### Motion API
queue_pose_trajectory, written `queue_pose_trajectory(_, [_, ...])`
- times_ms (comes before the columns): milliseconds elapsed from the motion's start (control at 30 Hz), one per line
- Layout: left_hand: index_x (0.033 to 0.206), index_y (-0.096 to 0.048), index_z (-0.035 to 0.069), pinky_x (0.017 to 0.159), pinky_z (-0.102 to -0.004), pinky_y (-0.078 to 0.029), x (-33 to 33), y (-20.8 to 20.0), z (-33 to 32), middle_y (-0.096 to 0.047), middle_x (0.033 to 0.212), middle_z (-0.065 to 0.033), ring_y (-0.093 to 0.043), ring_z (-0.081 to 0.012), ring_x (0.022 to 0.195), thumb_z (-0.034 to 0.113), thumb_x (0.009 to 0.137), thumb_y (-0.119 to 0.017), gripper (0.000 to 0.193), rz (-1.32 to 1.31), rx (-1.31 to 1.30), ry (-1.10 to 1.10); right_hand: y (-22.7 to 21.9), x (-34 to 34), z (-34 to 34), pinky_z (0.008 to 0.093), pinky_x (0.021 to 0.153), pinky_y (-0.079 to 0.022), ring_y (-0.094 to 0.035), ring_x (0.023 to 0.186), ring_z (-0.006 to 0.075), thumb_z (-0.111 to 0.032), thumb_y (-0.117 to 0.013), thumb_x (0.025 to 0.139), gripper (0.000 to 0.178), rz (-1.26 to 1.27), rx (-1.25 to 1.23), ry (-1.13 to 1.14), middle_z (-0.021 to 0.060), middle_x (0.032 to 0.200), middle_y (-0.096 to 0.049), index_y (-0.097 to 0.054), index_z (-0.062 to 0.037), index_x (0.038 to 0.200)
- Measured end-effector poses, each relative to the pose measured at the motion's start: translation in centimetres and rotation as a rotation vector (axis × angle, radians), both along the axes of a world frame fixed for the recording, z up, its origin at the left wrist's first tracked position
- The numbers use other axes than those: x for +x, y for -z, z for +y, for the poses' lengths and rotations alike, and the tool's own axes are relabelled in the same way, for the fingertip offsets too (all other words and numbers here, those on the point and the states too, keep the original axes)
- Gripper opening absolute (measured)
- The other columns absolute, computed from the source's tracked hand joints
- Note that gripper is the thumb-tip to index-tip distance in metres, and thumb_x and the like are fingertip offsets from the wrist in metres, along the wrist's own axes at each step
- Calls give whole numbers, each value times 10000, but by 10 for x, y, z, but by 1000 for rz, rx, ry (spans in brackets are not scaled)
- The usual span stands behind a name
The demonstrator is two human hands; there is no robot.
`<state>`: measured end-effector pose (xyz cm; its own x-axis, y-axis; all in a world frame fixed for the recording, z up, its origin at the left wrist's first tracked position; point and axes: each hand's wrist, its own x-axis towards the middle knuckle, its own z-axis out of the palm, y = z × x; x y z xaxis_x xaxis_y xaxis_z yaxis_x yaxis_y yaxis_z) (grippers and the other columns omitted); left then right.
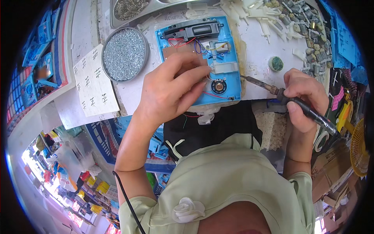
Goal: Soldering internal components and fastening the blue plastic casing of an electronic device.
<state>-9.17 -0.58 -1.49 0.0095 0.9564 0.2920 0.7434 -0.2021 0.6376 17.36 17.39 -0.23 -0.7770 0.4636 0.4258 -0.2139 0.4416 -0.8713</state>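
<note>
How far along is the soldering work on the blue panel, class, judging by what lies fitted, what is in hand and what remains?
Done: the blue panel already carries a black housing, a round speaker and red wires. In hand: the left hand presses on the panel, while the right hand holds the soldering iron, its tip beside the panel's edge, not on it. Left: whether joints remain cannot be told; parts lie piled behind.

White bench (pixel 257 50) bears blue casing (pixel 230 58); screw dish (pixel 124 54); paper sheet (pixel 95 82).
</note>
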Motion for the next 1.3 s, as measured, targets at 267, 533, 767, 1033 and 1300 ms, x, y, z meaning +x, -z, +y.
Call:
queue_pose_trajectory(267, [1058,-742,36,693,-304,-562,0,-5,-6,-616,1145,-128,-684,-205,821,-30,750,-775,317,57,-4,-8,-7,61,-7,365,800,-481,-585,817,240,-180,-698,792,271,-65,-124,301,128,876,-612,-639,35,947])
queue_pose_trajectory(533, [950,-718,14,768,-347,-526,20,-10,24,-594,1081,-164,-629,-270,895,-23,801,-750,157,113,155,-205,-62,223,-1,280,780,-501,-623,820,160,-87,-615,865,213,254,-97,1044,90,903,-649,-634,41,1034])
queue_pose_trajectory(767, [958,-711,-8,822,-345,-490,26,-3,33,-567,1063,-158,-604,-271,917,-14,850,-710,108,174,172,-203,-64,235,39,215,678,-426,-568,769,61,-85,-654,876,130,63,-10,1359,17,890,-656,-696,-9,972])
queue_pose_trajectory(1033, [918,-745,46,841,-380,-477,13,-9,18,-637,1002,-127,-606,-291,943,17,785,-767,138,158,164,-313,-1,212,69,308,680,-550,-630,749,124,-144,-749,924,523,182,-583,1088,24,918,-651,-537,-41,1390])
queue_pose_trajectory(1300, [825,-708,129,805,-397,-396,2,-1,30,-616,1002,-27,-574,-242,885,127,675,-814,184,221,208,-228,13,53,-45,295,676,-476,-579,748,131,-106,-705,914,203,-226,-458,755,45,861,-647,-688,-31,1102])
